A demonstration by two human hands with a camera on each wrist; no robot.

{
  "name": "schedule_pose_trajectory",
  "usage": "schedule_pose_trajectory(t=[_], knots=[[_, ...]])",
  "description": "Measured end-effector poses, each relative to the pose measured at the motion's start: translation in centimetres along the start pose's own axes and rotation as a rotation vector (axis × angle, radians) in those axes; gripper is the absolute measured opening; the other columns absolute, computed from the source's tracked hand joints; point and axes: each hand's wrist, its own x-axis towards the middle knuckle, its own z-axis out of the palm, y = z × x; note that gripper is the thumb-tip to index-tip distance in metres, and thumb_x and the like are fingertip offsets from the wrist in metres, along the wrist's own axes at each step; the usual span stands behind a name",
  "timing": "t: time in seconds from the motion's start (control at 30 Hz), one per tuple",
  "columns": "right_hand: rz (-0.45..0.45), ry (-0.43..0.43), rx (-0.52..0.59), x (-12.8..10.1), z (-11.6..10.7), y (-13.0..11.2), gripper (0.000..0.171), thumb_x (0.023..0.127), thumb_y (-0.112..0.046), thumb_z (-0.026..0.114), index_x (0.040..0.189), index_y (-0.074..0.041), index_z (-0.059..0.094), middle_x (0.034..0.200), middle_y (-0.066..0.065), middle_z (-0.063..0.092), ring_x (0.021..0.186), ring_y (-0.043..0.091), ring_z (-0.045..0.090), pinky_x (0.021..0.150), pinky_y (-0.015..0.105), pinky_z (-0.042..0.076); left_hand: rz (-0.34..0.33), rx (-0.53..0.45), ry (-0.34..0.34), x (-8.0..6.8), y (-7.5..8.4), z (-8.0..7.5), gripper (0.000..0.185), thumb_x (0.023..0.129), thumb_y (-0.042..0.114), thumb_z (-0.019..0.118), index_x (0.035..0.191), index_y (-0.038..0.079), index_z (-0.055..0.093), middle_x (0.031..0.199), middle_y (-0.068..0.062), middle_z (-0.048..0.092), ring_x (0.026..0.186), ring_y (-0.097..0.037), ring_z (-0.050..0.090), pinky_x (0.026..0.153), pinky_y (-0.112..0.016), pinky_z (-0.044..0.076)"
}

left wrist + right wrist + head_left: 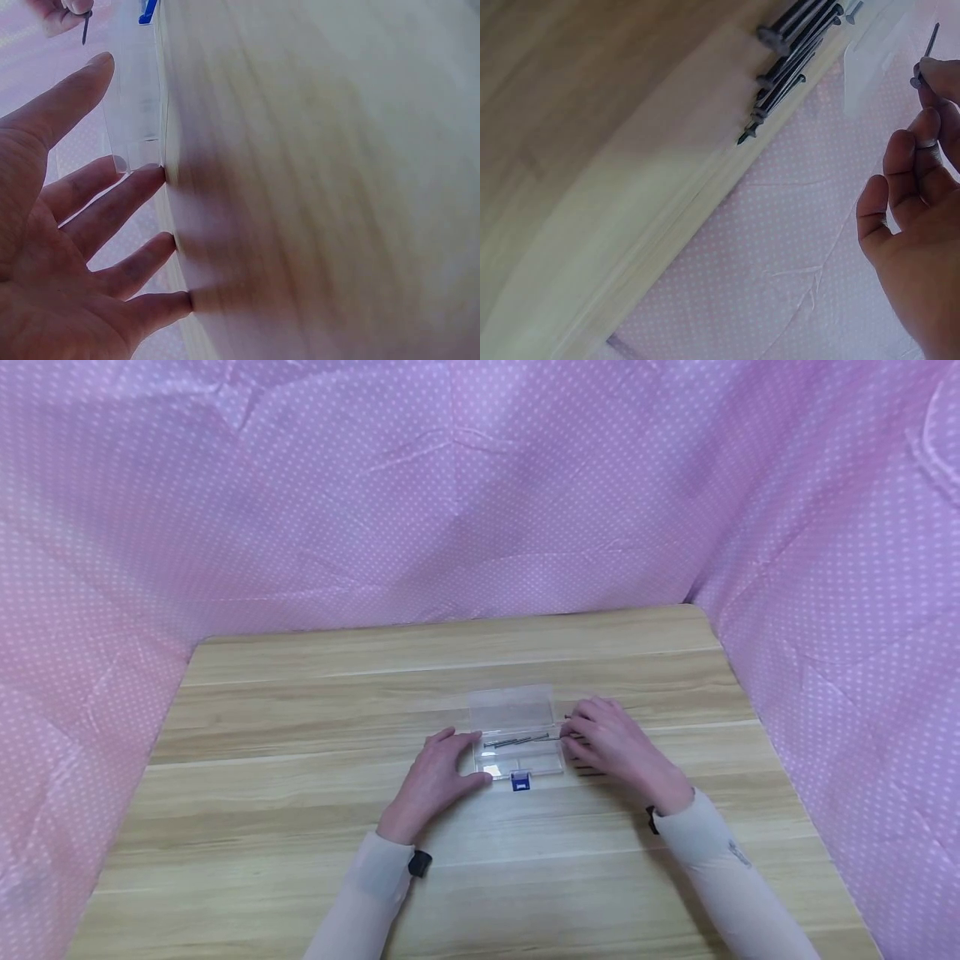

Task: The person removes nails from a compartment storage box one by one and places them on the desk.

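A small clear plastic box (pixel 517 752) lies on the wooden table (pixel 315 710) with its lid (pixel 512 706) folded back and a blue latch (pixel 521 782) at the front. A few dark nails (pixel 516 742) lie inside it. My left hand (pixel 442 772) rests flat against the box's left end, fingers straight, fingertips (pixel 161 174) on the table. My right hand (pixel 611 743) is at the box's right end and pinches one nail (pixel 930 41) between thumb and fingertip. A heap of nails (pixel 795 52) lies on the table beside that hand.
Pink dotted cloth (pixel 480 485) walls the table on the back and both sides. Bare wood stretches around the box to the table edges.
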Motion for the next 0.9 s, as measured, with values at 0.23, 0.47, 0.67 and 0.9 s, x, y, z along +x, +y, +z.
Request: schedule_pose_trajectory(t=[0.23, 0.47, 0.67, 0.9], knots=[[0.004, 0.034, -0.01, -1.0, -0.3, 0.5, 0.014, 0.083, -0.011, 0.085, 0.092, -0.009, 0.075, 0.093, 0.003, 0.065, 0.091, 0.026, 0.06, 0.079, 0.045, 0.051, 0.006, 0.002, -0.003, 0.0, 0.0, 0.0, 0.069, 0.084, 0.04, 0.085, 0.143, 0.01, 0.062, 0.144, -0.01, 0.062, 0.146, -0.038, 0.041, 0.118, -0.055, 0.037], [0.024, 0.038, -0.011, -2.0, -0.5, 0.9, 0.015, 0.081, -0.009, 0.085, 0.091, -0.008, 0.075, 0.091, 0.002, 0.063, 0.088, 0.024, 0.058, 0.076, 0.043, 0.05, -0.002, -0.001, -0.006, 0.1, -0.1, 0.0, 0.07, 0.084, 0.041, 0.086, 0.143, 0.011, 0.062, 0.145, -0.01, 0.061, 0.146, -0.038, 0.04, 0.119, -0.055, 0.036], [0.017, 0.051, -0.021, -2.8, -0.7, 1.2, 0.015, 0.08, -0.008, 0.085, 0.091, -0.009, 0.076, 0.091, 0.002, 0.065, 0.089, 0.025, 0.059, 0.077, 0.045, 0.051, -0.005, 0.001, -0.003, 0.0, -0.1, 0.1, 0.071, 0.084, 0.042, 0.085, 0.143, 0.012, 0.062, 0.145, -0.008, 0.062, 0.147, -0.036, 0.04, 0.12, -0.053, 0.035], [0.002, 0.054, -0.034, -3.5, -0.9, 1.2, 0.016, 0.078, -0.008, 0.086, 0.09, -0.009, 0.075, 0.09, 0.001, 0.064, 0.086, 0.024, 0.059, 0.073, 0.042, 0.049, 0.009, 0.01, -0.004, 0.0, -0.1, 0.1, 0.07, 0.084, 0.042, 0.085, 0.143, 0.011, 0.062, 0.144, -0.008, 0.062, 0.146, -0.037, 0.04, 0.119, -0.053, 0.036]])
